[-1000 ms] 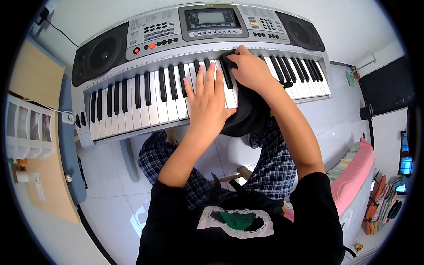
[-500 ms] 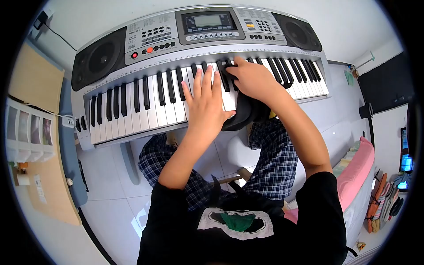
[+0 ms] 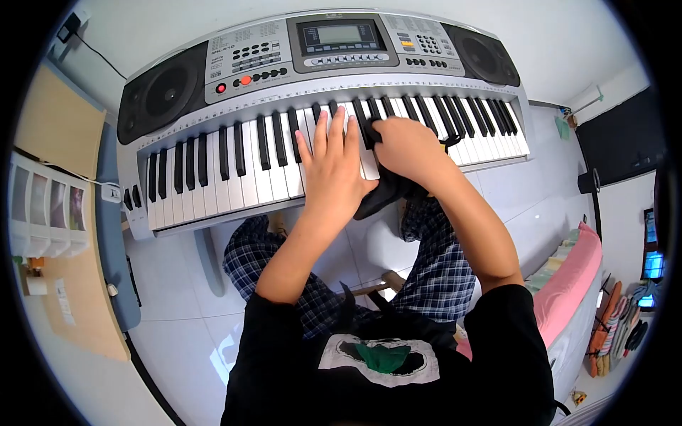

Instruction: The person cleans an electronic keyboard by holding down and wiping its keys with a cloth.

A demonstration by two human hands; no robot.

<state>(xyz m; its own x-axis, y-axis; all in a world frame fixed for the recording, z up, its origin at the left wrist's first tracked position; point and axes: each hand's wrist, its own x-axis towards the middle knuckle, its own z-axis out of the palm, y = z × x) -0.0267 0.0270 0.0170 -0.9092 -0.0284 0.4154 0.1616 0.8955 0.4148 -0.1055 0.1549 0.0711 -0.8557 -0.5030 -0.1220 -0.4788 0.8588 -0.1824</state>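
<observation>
A grey electronic keyboard (image 3: 284, 86) with black and white keys spans the upper part of the head view. My left hand (image 3: 332, 169) lies over the middle keys, fingers spread and pointing toward the control panel. Just to its right, my right hand (image 3: 410, 150) is closed on a black cloth (image 3: 387, 193), pressed against the keys. Part of the cloth hangs over the keyboard's front edge, and another bit shows on the keys to the right of the hand. The right fingertips are mostly hidden in the cloth.
Below the keyboard are my legs in checked trousers (image 3: 437, 263). At left stand a wooden panel (image 3: 85, 298) and white plastic drawers (image 3: 42, 206). A pink cushion (image 3: 568, 287) and folded clothes (image 3: 618, 319) are at right.
My right hand has slid slightly toward the front edge of the keys with the black cloth, its fingers more curled. My left hand has stayed almost in place.
</observation>
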